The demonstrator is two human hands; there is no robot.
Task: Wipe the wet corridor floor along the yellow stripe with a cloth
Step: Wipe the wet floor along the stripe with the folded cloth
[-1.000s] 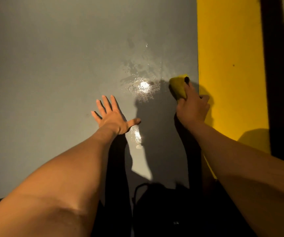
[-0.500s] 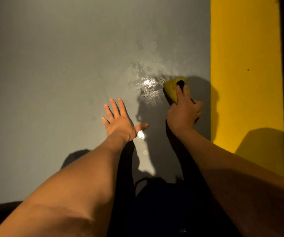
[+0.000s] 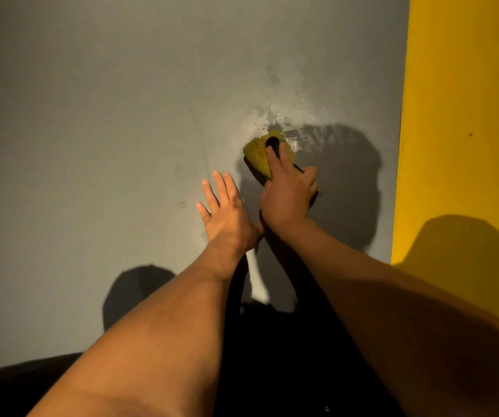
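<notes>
Right hand (image 3: 287, 194) clamps crumpled yellow cloth (image 3: 260, 155) against grey corridor floor (image 3: 92, 145), forefinger stretched along top. Left hand (image 3: 227, 212) flat on floor just beside it, fingers straight, holding nothing. Cloth sits at near edge of wet glistening patch (image 3: 290, 115), apart from broad yellow stripe (image 3: 458, 115). Job looks part done: wet film beyond cloth not yet wiped.
</notes>
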